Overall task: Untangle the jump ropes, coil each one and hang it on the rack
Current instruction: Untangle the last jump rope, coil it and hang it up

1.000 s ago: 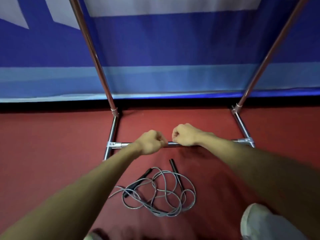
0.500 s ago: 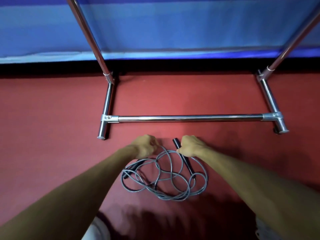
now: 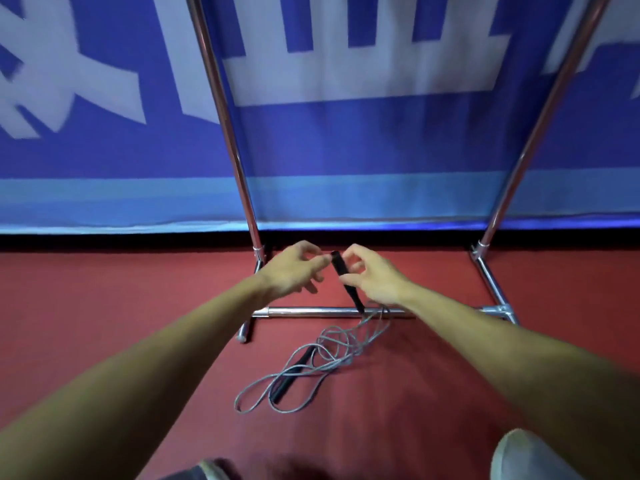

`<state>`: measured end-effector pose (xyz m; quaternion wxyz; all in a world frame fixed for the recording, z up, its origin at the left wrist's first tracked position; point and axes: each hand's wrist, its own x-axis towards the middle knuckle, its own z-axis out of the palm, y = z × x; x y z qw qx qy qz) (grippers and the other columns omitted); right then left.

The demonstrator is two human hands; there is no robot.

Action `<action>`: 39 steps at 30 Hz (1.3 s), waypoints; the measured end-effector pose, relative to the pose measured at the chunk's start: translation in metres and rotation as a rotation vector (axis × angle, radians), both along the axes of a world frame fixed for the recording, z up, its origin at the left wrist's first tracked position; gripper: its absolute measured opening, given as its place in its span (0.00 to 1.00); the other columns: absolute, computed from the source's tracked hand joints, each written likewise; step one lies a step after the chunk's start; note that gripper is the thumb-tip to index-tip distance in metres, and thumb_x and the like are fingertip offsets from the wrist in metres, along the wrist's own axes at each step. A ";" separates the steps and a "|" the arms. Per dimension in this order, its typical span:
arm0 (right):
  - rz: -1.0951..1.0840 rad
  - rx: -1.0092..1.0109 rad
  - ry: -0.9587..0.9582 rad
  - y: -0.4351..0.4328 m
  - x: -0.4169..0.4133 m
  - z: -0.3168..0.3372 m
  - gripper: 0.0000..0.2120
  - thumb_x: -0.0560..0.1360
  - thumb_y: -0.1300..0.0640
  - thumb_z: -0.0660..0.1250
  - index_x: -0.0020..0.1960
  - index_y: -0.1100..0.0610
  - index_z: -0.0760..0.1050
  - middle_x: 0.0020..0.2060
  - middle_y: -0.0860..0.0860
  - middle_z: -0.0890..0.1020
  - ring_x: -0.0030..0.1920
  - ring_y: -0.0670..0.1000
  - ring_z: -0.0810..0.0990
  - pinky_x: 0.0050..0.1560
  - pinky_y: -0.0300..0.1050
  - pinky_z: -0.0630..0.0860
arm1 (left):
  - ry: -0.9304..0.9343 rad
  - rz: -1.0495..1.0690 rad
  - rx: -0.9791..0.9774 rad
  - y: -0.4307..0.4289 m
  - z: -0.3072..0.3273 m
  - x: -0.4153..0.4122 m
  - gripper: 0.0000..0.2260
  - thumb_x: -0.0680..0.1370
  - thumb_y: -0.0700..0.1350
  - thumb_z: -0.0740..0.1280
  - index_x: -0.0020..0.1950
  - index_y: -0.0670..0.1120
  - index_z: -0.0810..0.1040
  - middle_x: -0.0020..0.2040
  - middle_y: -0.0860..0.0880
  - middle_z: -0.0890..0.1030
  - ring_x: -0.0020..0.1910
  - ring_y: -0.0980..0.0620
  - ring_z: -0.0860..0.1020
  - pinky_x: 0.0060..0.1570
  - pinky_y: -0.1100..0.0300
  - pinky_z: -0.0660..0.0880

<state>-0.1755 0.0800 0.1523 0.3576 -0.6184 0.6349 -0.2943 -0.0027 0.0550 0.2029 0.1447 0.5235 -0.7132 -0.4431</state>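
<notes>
**A:** Where's the rope (image 3: 333,344), and who has it?

**B:** It's tangled on the floor (image 3: 104,306), just before the rack's (image 3: 311,311) low bar. The right hand (image 3: 377,282) has a pinching grip on one handle (image 3: 341,270). The left hand (image 3: 294,271) has a spread grip beside the handle's top; I can't tell if it touches.

**A:** How will it handle?

**B:** Likely light. The cord is limp and springy, so loops may snag. The handles are stiff, so take those.

**A:** Which way does it point?

**B:** The held handle runs steeply, cord end down toward the bar. The second handle (image 3: 294,372) lies slantwise among the loops.
</notes>
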 end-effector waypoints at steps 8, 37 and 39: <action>0.026 -0.290 0.004 0.020 0.001 0.142 0.11 0.74 0.61 0.71 0.45 0.49 0.70 0.48 0.55 0.80 0.47 0.56 0.79 0.43 0.43 0.73 | 0.158 0.068 -0.314 0.033 0.134 -0.010 0.13 0.78 0.55 0.67 0.50 0.45 0.77 0.40 0.47 0.83 0.34 0.50 0.82 0.34 0.59 0.75; -0.060 -0.278 0.003 0.001 -0.028 0.172 0.04 0.77 0.59 0.66 0.44 0.55 0.77 0.31 0.47 0.79 0.24 0.41 0.70 0.31 0.36 0.72 | 0.373 0.526 -0.375 -0.003 0.124 -0.015 0.19 0.76 0.40 0.68 0.64 0.44 0.65 0.57 0.42 0.73 0.48 0.48 0.78 0.50 0.55 0.74; -0.032 -0.318 0.051 0.006 -0.026 0.176 0.03 0.76 0.58 0.68 0.44 0.55 0.79 0.31 0.47 0.81 0.25 0.41 0.69 0.29 0.33 0.69 | 0.028 0.416 -0.589 0.001 0.120 -0.008 0.23 0.76 0.44 0.69 0.69 0.46 0.68 0.64 0.43 0.69 0.62 0.46 0.69 0.61 0.54 0.67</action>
